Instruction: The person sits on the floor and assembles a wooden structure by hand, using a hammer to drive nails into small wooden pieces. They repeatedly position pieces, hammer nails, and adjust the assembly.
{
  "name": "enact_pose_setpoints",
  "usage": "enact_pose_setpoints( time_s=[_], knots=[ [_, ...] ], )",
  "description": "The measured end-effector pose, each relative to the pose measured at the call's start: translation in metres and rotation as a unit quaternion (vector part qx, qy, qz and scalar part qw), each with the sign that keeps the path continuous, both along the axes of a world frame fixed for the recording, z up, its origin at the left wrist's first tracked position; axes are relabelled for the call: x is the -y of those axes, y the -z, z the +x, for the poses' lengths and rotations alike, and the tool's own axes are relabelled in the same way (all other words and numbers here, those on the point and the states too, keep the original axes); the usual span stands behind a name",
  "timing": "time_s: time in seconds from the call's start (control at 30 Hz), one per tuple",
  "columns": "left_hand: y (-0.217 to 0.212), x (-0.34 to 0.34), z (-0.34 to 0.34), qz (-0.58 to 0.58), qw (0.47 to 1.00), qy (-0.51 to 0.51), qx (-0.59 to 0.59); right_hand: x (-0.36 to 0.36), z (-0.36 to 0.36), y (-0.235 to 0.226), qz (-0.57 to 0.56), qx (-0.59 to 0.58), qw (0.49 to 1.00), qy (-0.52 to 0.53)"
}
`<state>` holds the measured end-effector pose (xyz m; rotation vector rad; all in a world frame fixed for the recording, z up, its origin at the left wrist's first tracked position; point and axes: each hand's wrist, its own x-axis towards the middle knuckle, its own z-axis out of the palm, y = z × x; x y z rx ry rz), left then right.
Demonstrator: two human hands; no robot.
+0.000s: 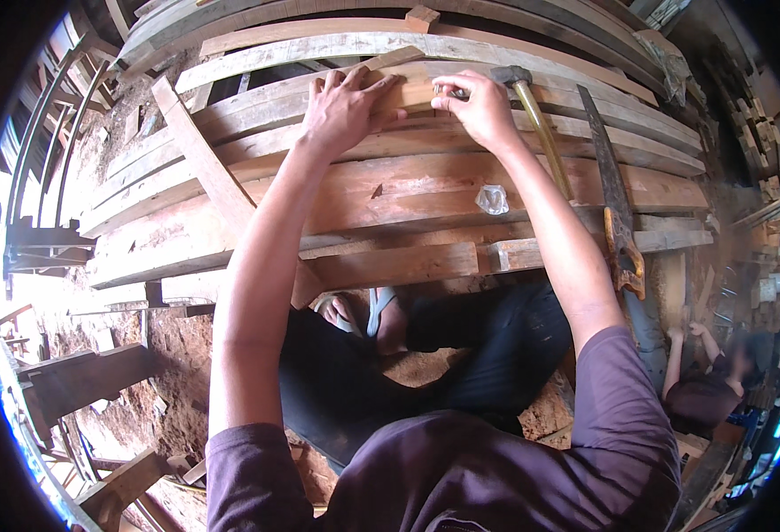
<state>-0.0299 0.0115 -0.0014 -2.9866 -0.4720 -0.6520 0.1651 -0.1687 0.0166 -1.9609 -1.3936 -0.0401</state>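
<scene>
My left hand (346, 108) grips a short piece of wood (415, 93) lying across the stacked boards, its fingers spread over the top and the thumb along the near side. At the right end of that piece, my right hand (480, 102) pinches a small, thin, nail-like piece (438, 89) between thumb and fingertips; its exact kind is hard to make out. Just right of this hand lies a hammer (545, 133), its dark head away from me and its yellowish handle toward me. A small clear plastic bag (492, 199) rests on a nearer beam.
Long boards (381, 191) run left to right before me. A handsaw (610, 168) with an orange-brown handle lies across them at the right. A loose slat (199, 160) slants across at the left. Another person (705, 381) sits at the far right. A small wood block (422, 19) stands at the back.
</scene>
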Motion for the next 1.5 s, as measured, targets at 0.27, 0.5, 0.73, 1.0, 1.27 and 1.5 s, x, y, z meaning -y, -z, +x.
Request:
enact_pose_setpoints(
  time_s=[0.27,0.5,0.73,1.0,1.27,1.5],
  knots=[
    [-0.055,-0.012,-0.024,-0.418,0.908,0.04,0.001,0.008,-0.001,-0.047,0.171,-0.157,0.972,-0.04],
    [-0.084,-0.003,-0.058,-0.598,0.799,-0.008,0.056,0.021,-0.027,-0.084,0.124,-0.164,0.971,-0.119],
    [-0.085,0.001,-0.057,-0.765,0.629,0.132,0.04,0.031,-0.051,-0.118,0.126,-0.217,0.955,-0.16],
    [-0.088,0.01,-0.06,-0.76,0.631,0.157,-0.008,0.031,-0.061,-0.127,0.15,-0.124,0.968,-0.158],
    [-0.084,0.006,-0.059,-0.744,0.651,0.15,-0.025,0.031,-0.065,-0.125,0.181,-0.084,0.967,-0.157],
    [-0.071,-0.007,-0.055,-0.645,0.723,0.248,-0.012,0.033,-0.082,-0.123,0.27,0.04,0.954,-0.125]
  ],
)
